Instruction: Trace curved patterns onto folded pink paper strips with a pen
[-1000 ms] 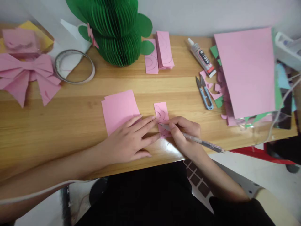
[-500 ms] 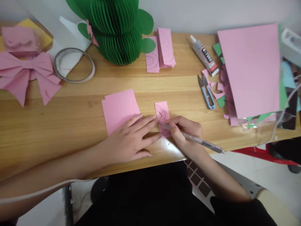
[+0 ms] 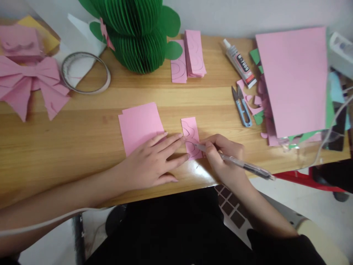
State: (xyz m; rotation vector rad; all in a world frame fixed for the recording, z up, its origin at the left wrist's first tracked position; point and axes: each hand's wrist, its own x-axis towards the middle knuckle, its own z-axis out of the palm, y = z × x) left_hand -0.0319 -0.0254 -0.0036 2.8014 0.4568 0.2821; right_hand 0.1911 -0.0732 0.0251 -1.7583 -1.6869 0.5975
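My left hand [image 3: 154, 162] lies flat with its fingers spread. Two of its fingertips rest on the left edge of a small pink paper strip [image 3: 190, 127], which carries curved dark pen lines. Part of that hand also covers the lower right of some larger pink paper sheets [image 3: 140, 123]. In my right hand [image 3: 224, 154] is a clear-barrelled pen [image 3: 245, 165], gripped near its tip. The pen's tip meets the strip at the right part of a curve in its lower half.
Behind stand a green honeycomb paper piece [image 3: 135, 48] and marked pink strips [image 3: 194, 53]. Glue [image 3: 239, 62], blue thread snips [image 3: 242, 106] and a pink sheet stack [image 3: 296, 81] lie right. A tape roll [image 3: 106, 79] and pink paper bow [image 3: 34, 73] are left.
My right hand and the pen have shifted right across the strip, and a longer curved line shows in its lower half. My left hand stays in place on the paper.
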